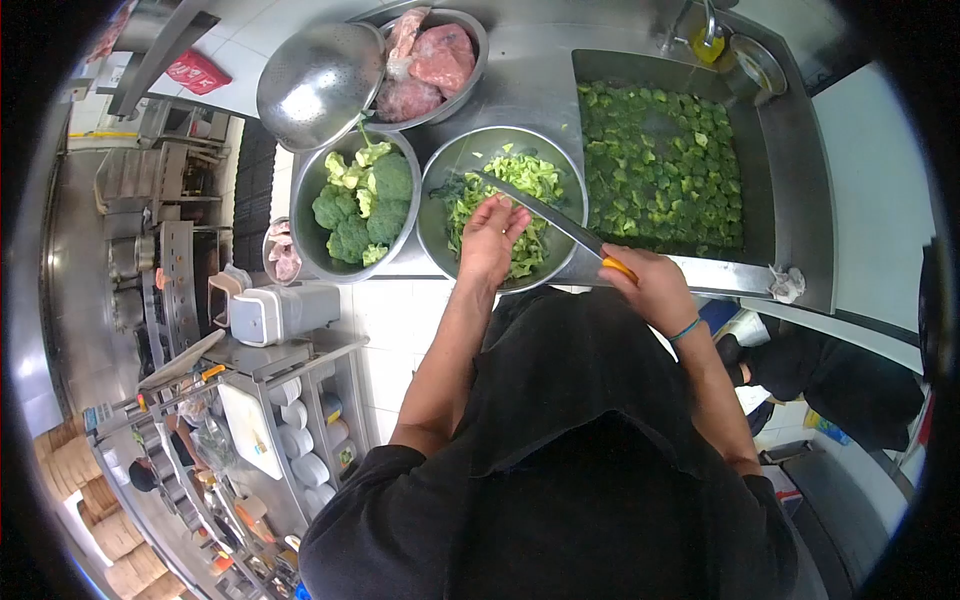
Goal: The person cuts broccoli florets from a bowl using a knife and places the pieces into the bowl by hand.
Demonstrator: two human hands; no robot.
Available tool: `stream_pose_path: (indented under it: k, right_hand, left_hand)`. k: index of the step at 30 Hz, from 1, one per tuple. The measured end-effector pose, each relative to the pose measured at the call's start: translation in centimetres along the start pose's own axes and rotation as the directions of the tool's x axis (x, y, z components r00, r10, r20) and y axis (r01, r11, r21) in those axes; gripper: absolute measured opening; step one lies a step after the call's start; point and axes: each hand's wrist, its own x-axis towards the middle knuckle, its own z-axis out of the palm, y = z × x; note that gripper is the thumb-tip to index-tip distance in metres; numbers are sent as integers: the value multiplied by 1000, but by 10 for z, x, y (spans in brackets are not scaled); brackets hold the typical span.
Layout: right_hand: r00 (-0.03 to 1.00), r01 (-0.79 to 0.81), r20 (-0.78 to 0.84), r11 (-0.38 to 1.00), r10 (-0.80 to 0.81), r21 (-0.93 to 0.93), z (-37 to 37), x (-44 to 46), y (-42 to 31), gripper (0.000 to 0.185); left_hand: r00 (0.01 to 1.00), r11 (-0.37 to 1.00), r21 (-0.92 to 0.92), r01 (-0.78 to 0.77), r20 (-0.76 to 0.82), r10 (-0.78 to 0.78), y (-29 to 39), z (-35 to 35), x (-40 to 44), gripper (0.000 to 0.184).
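Observation:
My right hand is closed round the yellow handle of a long knife, whose blade reaches left over a metal bowl of cut green pieces. Near the blade, over the same bowl, my left hand has its fingers bent together; what they hold, if anything, is too small to tell. To the left, a second bowl holds large broccoli heads. Many broccoli florets lie in water in the sink on the right.
Behind the bowls, a colander leans against a bowl of raw meat. A tap stands at the sink's back. A white container and shelves of dishes are at left. Another person in dark clothing is at right.

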Motion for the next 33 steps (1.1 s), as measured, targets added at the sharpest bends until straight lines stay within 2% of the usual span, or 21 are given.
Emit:
stream_pose_path:
  k: [5, 8, 11, 14, 17, 20, 24, 27, 28, 31, 32, 33]
  right_hand:
    - [999, -51, -11, 999, 51, 15, 4, 12, 12, 40]
    - [998, -66, -7, 997, 66, 52, -7, 13, 9, 40]
    - [1000, -20, -1, 997, 21, 80, -14, 10, 4, 39]
    - [999, 32, 19, 995, -34, 96, -13, 4, 1, 38]
    - [998, 54, 32, 997, -56, 63, -10, 3, 0, 38]
    - [999, 21, 29, 1000, -21, 19, -5, 5, -1, 39]
    - [999, -19, -25, 1000, 19, 5, 3, 15, 10, 38]
    - [994, -79, -69, 994, 84, 78, -3, 15, 10, 38]
    - [990, -105, -86, 991, 112, 84, -7, 13, 11, 38]
    - [969, -189, -139, 974, 206, 125, -22, 9, 16, 39]
    - [959, -225, -147, 967, 241, 122, -29, 7, 19, 39]
    - [948, -260, -155, 958, 277, 119, -34, 6, 21, 38]
  left_hand:
    - [990, 990, -58, 131, 55, -128, -6, 9, -12, 20]
    - [987, 986, -42, 162, 20, -161, -3, 7, -9, 25]
    - [982, 976, -123, 177, -37, -183, 1, 8, -8, 25]
    - [973, 938, -257, 231, 50, -226, 1, 4, -4, 23]
    - [943, 881, -356, 313, 226, -244, -4, -4, 1, 22]
    - [932, 869, -357, 342, 249, -264, -4, -1, -3, 22]
    - [885, 864, -271, 424, 328, -331, -11, 3, -12, 16]
    - [959, 920, -269, 285, 90, -270, -12, 4, -8, 19]
    - [976, 956, -199, 218, 18, -219, -11, 1, -5, 24]
    - [995, 992, 85, 90, -44, -86, -16, 4, 2, 30]
    - [993, 983, 168, 77, 73, -90, -19, 6, 5, 42]
    - [972, 988, 89, 123, 192, -138, -12, 28, -8, 49]
